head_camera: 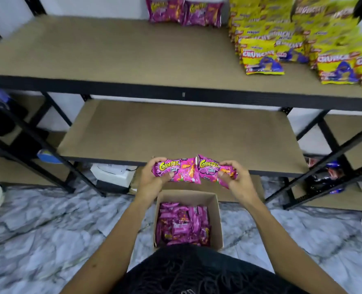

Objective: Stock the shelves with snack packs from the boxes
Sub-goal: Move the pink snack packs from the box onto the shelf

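Dark-clothed torso and two forearms over an open box, a pink snack pack in each hand: restocking at an early stage.

Nearest, the cardboard box (216, 211) on the floor is well filled with pink packs. Above it, the left hand (152, 177) grips the left pack (175, 171) and the right hand (237, 177) pinches the right pack (209, 169); both lie label-up, long axes roughly left to right, inner edges meeting. Beyond, the lower shelf (175, 132) is bare; the upper shelf (91, 49) carries two upright pink packs (184, 11) at its back and many yellow packs (303, 39).
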`<state>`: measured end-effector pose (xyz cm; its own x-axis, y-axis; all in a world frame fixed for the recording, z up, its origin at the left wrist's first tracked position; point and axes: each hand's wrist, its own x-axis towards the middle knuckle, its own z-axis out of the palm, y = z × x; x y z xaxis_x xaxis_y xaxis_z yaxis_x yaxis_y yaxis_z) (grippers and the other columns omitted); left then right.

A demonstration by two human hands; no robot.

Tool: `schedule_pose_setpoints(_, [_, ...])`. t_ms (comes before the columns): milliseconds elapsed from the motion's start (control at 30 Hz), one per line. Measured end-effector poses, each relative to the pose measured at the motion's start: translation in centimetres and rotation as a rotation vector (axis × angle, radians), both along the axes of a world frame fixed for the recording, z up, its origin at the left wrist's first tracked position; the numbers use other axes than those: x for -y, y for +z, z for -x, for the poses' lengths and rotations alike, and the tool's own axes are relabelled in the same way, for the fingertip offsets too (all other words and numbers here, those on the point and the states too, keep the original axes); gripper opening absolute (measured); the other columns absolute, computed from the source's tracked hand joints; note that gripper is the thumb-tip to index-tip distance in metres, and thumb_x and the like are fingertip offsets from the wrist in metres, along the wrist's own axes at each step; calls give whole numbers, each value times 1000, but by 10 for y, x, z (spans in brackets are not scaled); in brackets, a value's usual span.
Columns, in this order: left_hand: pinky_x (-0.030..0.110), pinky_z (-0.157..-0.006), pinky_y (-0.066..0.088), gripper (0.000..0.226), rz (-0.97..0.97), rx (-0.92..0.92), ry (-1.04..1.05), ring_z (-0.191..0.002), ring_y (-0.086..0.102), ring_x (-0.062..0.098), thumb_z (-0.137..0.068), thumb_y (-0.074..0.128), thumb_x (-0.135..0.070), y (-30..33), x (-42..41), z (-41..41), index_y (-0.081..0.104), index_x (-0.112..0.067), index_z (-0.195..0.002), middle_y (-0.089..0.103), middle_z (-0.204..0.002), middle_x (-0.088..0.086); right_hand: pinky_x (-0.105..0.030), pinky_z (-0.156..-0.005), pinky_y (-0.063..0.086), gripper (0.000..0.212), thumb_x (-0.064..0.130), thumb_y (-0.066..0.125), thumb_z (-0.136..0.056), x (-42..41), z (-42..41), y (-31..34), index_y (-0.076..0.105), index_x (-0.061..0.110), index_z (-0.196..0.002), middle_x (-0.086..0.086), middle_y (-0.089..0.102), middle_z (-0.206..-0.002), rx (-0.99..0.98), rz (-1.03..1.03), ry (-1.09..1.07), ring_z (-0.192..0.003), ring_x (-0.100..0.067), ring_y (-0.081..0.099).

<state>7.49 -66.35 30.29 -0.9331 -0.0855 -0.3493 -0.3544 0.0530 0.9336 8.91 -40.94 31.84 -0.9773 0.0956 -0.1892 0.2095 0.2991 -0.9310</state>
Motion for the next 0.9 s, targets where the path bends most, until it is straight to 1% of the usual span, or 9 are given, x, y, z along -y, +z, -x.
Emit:
schedule_pose_setpoints(100, [33,-80,57,45,40,-100,-49,-100,66,17,-75,80,-7,37,0,26,63,-37,-104,67,-110,-1,-20,-68,53,23,5,70,-86,-1,20,37,63,23,-98,4,67,-93,-73,44,5,-80,-6,64])
schedule_pose_setpoints(167, [20,-72,54,44,29,-214,-71,-92,66,9,-76,79,-2,67,-2,44,62,-26,-108,68,-101,-3,-18,-66,54,27,2,73,-83,-3,36,67,60,13,-104,4,67,-90,-133,67,17,-76,0,66])
schedule_pose_setpoints(233, [16,-71,52,44,52,-328,-88,-84,65,2,-73,79,2,99,-5,60,61,-16,-109,67,-96,-2,-15,-65,52,35,-3,75,-79,-6,52,98,57,7,-107,7,66,-88,-202,61,18,-73,3,65])
schedule_pose_setpoints(333, [18,-75,52,49,80,-457,-106,-83,66,4,-68,83,1,139,-5,82,61,-21,-105,68,-94,-4,-11,-68,49,40,-4,77,-76,-7,76,137,57,9,-108,7,66,-91,-312,22,41,-75,6,64])
schedule_pose_setpoints(500, [21,-80,53,52,155,-602,-100,-89,65,8,-68,85,-6,193,8,125,56,-29,-103,66,-100,-6,-18,-72,52,38,-2,74,-80,2,125,182,54,22,-103,6,63,-98,-478,-34,64,-84,-2,65])
schedule_pose_setpoints(600, [26,-80,54,52,252,-591,-103,-91,64,12,-69,85,-7,207,14,164,52,-22,-107,62,-101,-7,-31,-76,50,36,7,72,-83,9,168,191,51,34,-97,8,59,-100,-555,-175,80,-92,-10,60])
schedule_pose_setpoints(733, [30,-78,53,49,366,-529,-53,-93,60,16,-71,84,-10,200,21,210,49,-23,-102,58,-101,-7,-23,-78,42,30,25,73,-85,17,221,180,51,42,-95,-5,55,-115,-466,-380,44,-92,-9,53])
schedule_pose_setpoints(800, [36,-81,51,47,412,-524,-16,-95,59,18,-72,83,-11,192,25,225,47,-25,-99,59,-105,-5,-29,-86,49,26,34,72,-85,25,235,170,56,44,-104,-6,53,-118,-429,-437,-34,-95,-15,57])
schedule_pose_setpoints(900, [32,-76,47,46,459,-566,29,-87,59,18,-72,82,-8,186,27,245,47,-25,-96,61,-101,-3,-33,-92,48,33,27,64,-92,36,246,167,61,35,-124,-12,48,-124,-408,-493,-155,-104,-26,58])
